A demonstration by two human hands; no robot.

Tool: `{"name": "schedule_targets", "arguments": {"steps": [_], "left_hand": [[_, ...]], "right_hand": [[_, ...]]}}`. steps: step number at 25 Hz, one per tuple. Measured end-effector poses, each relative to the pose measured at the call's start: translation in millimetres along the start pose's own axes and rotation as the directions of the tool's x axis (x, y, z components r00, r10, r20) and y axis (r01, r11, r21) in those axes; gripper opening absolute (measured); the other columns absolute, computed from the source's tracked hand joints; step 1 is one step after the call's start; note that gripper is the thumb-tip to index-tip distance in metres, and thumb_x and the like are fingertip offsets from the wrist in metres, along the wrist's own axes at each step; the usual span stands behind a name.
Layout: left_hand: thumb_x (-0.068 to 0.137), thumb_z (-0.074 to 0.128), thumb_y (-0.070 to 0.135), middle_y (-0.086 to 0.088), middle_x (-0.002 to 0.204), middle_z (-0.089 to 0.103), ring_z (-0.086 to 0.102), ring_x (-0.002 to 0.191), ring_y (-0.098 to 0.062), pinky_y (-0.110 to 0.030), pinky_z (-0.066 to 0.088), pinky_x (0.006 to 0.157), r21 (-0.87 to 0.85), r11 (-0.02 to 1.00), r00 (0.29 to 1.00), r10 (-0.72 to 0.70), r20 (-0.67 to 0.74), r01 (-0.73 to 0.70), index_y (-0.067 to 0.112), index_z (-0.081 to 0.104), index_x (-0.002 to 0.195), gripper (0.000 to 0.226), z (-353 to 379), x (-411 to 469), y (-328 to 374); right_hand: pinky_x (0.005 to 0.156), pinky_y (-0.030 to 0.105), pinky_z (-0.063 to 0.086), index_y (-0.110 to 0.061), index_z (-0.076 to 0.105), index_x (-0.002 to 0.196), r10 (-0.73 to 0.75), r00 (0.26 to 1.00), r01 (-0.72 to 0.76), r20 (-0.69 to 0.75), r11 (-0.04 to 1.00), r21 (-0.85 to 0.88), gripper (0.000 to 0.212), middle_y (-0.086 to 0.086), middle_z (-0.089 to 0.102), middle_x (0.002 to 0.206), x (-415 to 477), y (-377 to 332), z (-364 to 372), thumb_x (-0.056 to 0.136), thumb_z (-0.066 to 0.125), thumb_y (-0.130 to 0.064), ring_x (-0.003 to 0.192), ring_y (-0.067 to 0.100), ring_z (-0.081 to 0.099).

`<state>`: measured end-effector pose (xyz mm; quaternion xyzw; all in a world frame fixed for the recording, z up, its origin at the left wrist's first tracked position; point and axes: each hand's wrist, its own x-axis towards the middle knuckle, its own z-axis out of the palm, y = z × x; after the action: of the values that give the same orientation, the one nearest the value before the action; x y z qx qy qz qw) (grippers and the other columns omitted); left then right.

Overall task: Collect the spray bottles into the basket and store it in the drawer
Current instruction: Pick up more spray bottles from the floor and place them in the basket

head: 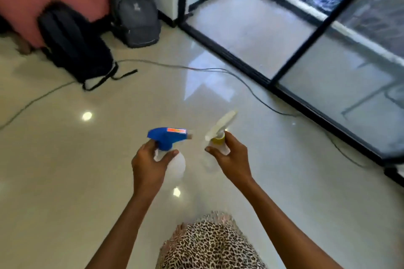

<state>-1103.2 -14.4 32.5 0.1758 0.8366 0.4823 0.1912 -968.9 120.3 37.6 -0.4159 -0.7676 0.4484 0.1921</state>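
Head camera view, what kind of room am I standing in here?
Probably a room in a home or office: glossy tiled floor, black-framed glass doors and two backpacks lying by a wall.

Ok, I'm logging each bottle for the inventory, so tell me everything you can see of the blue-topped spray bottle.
The blue-topped spray bottle has a glossy blue plastic trigger head with an orange-red sticker on top and a pale nozzle pointing right. Below it is a rounded, whitish translucent body, blurred against the shiny floor; whether it holds liquid is unclear. It is held roughly upright in mid-air by the left hand, fingers wrapped around the neck under the head. It touches nothing else.
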Motion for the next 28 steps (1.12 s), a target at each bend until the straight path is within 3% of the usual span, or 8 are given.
{"name": "schedule_targets", "arguments": {"steps": [2,5,8,12,16,23,28], "left_hand": [[0.065,0.081,0.021,0.002,0.077,0.057,0.053,0.071,-0.017,-0.013,0.036,0.058,-0.032,0.996,0.985,0.092,0.142,-0.089,0.018,0.058,0.086,0.032,10.7,-32.9,42.7],[0.061,0.083,0.021,-0.001,0.085,0.06,0.056,0.076,-0.017,-0.015,0.039,0.062,-0.113,0.975,0.929,0.216,0.302,-0.191,0.019,0.059,0.095,0.042,33.6,-75.9,87.3],[0.063,0.081,0.023,0.009,0.08,0.06,0.056,0.076,-0.012,-0.009,0.039,0.062,-0.188,0.953,0.826,0.301,0.477,-0.239,0.022,0.056,0.098,0.044,69.1,-144.7,125.9],[0.065,0.079,0.021,0.004,0.081,0.06,0.057,0.079,-0.018,-0.011,0.039,0.063,-0.29,0.908,0.661,0.419,0.623,-0.303,0.026,0.05,0.097,0.043,100.4,-264.1,144.9],[0.065,0.08,0.024,-0.001,0.085,0.059,0.055,0.08,-0.02,-0.013,0.039,0.064,-0.309,0.895,0.562,0.443,0.698,-0.322,0.019,0.054,0.103,0.046,103.2,-401.3,129.9],[0.066,0.079,0.029,-0.004,0.084,0.061,0.053,0.074,-0.017,-0.018,0.038,0.064,-0.323,0.848,0.3,0.466,0.832,-0.421,0.009,0.057,0.105,0.048,81.2,-601.0,111.1],[0.068,0.078,0.031,-0.005,0.081,0.059,0.051,0.066,-0.015,-0.021,0.039,0.061,-0.362,0.802,0.063,0.442,0.895,-0.475,0.005,0.058,0.102,0.047,98.8,-712.1,116.8]], "right_hand": [[0.071,0.002,0.042,-0.021,0.064,0.106,0.048,0.988,-0.045,-0.149,0.999,0.024,0.037,-0.014,0.065,0.093,-42.9,-7.5,-51.2,0.071,0.078,-0.019,0.079,-0.001,0.059],[0.072,0.004,0.043,-0.02,0.063,0.109,0.099,0.937,-0.092,-0.336,0.995,0.037,0.04,-0.016,0.063,0.097,-106.6,-9.2,-110.9,0.072,0.078,-0.02,0.084,-0.001,0.058],[0.074,-0.003,0.039,-0.021,0.062,0.111,0.178,0.825,-0.159,-0.536,0.984,0.082,0.044,-0.017,0.063,0.098,-196.0,4.0,-171.4,0.071,0.079,-0.019,0.086,-0.001,0.058],[0.07,-0.002,0.041,-0.026,0.062,0.11,0.292,0.623,-0.257,-0.726,0.952,0.163,0.043,-0.022,0.063,0.092,-337.4,26.7,-223.5,0.07,0.079,-0.022,0.084,-0.008,0.059],[0.068,-0.008,0.036,-0.032,0.063,0.102,0.353,0.447,-0.298,-0.822,0.925,0.236,0.038,-0.034,0.06,0.082,-496.5,36.5,-246.1,0.07,0.079,-0.021,0.08,-0.026,0.053],[0.069,0.007,0.04,-0.031,0.061,0.098,0.434,0.063,-0.326,-0.899,0.86,0.392,0.034,-0.021,0.063,0.087,-726.1,31.7,-248.1,0.069,0.08,-0.025,0.083,-0.009,0.057],[0.067,0.007,0.042,-0.042,0.054,0.087,0.431,-0.247,-0.301,-0.868,0.818,0.491,0.039,-0.031,0.058,0.082,-834.2,43.9,-246.9,0.066,0.082,-0.026,0.079,-0.015,0.055]]}}
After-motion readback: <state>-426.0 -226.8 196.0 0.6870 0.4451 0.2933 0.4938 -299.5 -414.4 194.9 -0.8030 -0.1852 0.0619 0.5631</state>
